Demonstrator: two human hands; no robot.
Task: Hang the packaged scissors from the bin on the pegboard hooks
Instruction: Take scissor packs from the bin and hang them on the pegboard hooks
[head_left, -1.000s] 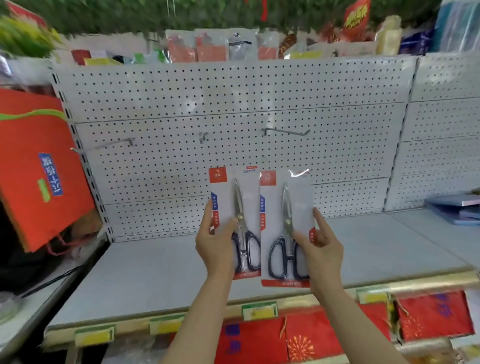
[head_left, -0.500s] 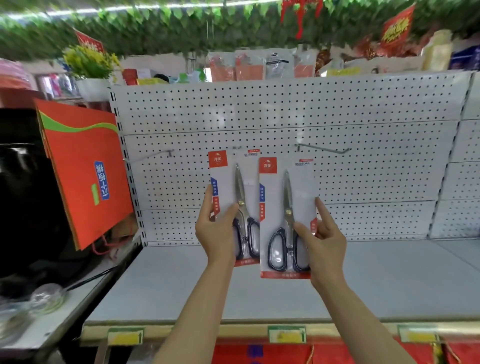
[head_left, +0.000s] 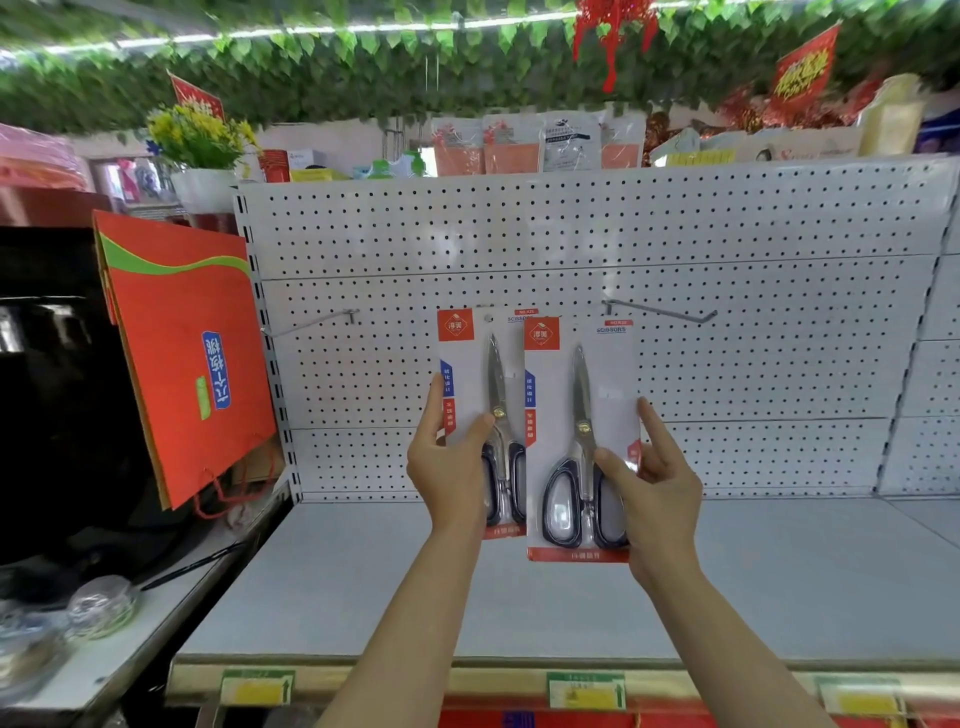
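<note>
Two packaged scissors held upright, one per hand, in front of the pegboard (head_left: 727, 228). Left hand (head_left: 449, 470) pinches the left scissors pack (head_left: 480, 374) at its lower half, thumb across the front, fingers behind. Right hand (head_left: 657, 488) grips the right scissors pack (head_left: 582, 395) the same way, index finger straight along the card's right edge. Cards just beside each other, right one overlapping the left's edge and sitting slightly lower. Each card carries one pair, black handles down, blades up.

Above-right of the right hand: bare right hook (head_left: 657, 310). Left of the left hand: bare left hook (head_left: 311, 323). Left pack's top hole lies level with these hooks; whether it is on a peg cannot be told.

Below both hands: grey shelf (head_left: 363, 582). Far left: red paper bag (head_left: 182, 353), contents not visible.
</note>
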